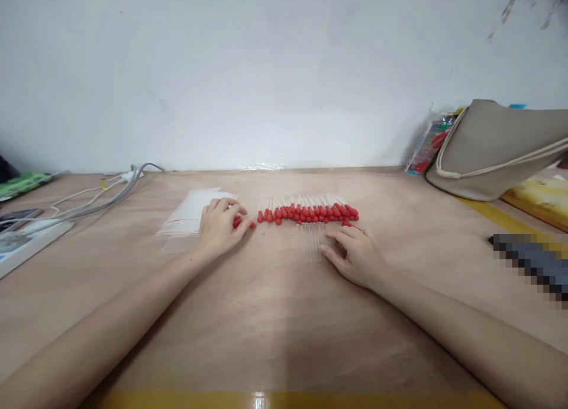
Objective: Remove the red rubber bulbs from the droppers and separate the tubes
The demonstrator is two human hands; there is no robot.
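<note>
A row of droppers with red rubber bulbs (306, 212) and clear, thin tubes lies across the middle of the table. Some tubes point toward the wall; another group of clear tubes (312, 243) points toward me. My left hand (222, 222) is left of the row, its fingers curled round a few red bulbs (237, 222) that show between thumb and forefinger; their tubes are hidden. My right hand (352, 249) rests at the right side of the near tubes, thumb and fingers apart and touching them. One red bulb (348, 222) lies just beyond its fingers.
Flat clear bags (190, 211) lie behind my left hand. Cables (102, 202) and a white power strip (33, 243) are at the left. On the right are a grey-beige bag (501, 148), a colourful packet (430, 145) and a pixelated dark object (532, 264). A wall bounds the table's back.
</note>
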